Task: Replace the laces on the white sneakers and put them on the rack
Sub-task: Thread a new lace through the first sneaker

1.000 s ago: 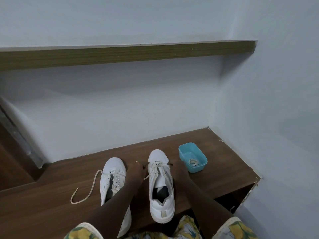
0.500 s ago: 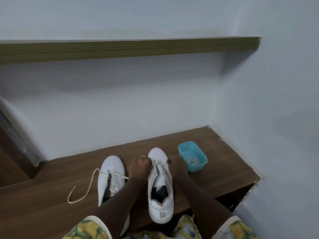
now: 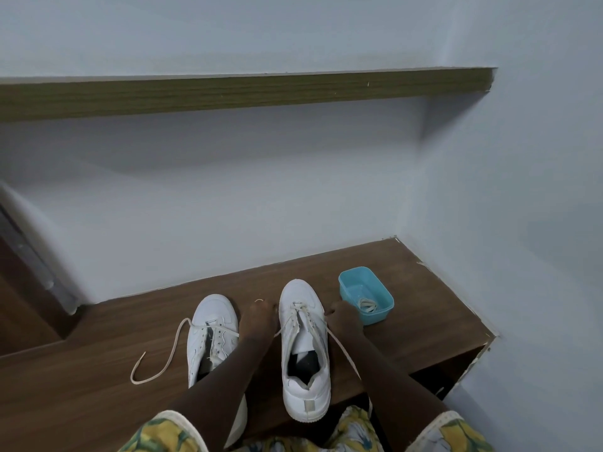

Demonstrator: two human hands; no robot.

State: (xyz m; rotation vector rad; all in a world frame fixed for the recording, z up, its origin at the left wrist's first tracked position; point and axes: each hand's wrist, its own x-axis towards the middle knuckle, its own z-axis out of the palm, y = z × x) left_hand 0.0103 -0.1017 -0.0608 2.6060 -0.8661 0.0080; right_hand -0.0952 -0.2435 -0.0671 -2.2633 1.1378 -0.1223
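L hand (image 3: 259, 318) & R hand (image 3: 344, 318) fingers each pinch a lace (image 3: 341, 348) end, sneaker (image 3: 305, 396) btwn them; 2nd sneaker (image 3: 212, 311) left of L fingers, blue tub (image 3: 380, 313) just right of R fingers.

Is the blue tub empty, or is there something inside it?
Not empty. A coiled lace lies on the bottom of the blue tub, toward its near end; the rest of the bottom shows bare.

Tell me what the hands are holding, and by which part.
Both grip the lace of the white sneaker between them: the left hand near one tip, the right hand partway along the other free strand.
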